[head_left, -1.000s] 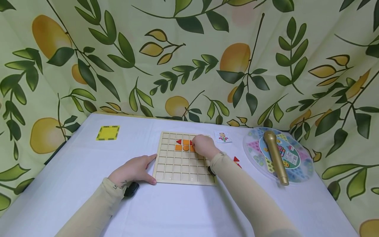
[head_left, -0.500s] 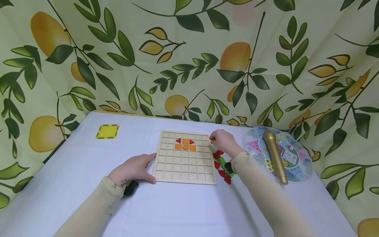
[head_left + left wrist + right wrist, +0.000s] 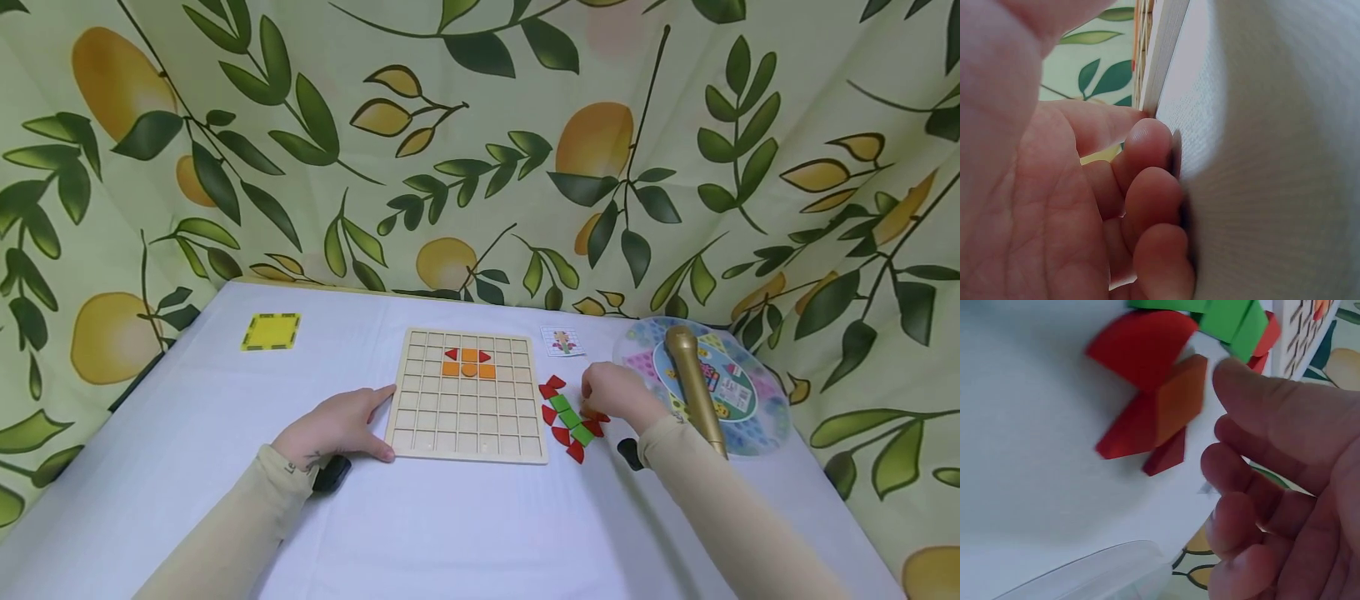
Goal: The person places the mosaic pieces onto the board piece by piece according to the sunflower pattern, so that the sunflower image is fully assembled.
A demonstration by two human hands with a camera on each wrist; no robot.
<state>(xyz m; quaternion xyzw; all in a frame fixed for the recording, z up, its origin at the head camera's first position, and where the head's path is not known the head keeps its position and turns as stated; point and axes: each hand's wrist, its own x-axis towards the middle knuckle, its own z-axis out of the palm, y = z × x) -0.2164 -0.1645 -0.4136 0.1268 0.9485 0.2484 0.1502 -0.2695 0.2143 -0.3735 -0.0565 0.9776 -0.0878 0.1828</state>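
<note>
My left hand rests at the left edge of a wooden grid board, thumb and index finger touching it. In the left wrist view, its other fingers curl against the tablecloth. On the board sit orange squares, an orange round piece and two red triangles. My right hand hovers beside the loose pieces to the board's right. The right wrist view shows its loosely bent fingers apart from an orange piece and red pieces, with nothing held. Several green squares lie there too.
A small picture card lies behind the loose pieces. At the right, a gold microphone rests on a round, clear, patterned disc. A yellow square lies at the back left. A leaf-patterned curtain hangs behind the table.
My right hand has moved from the board, over its right edge, to the loose pieces. The right red triangle and the picture card are uncovered. My left hand stays put.
</note>
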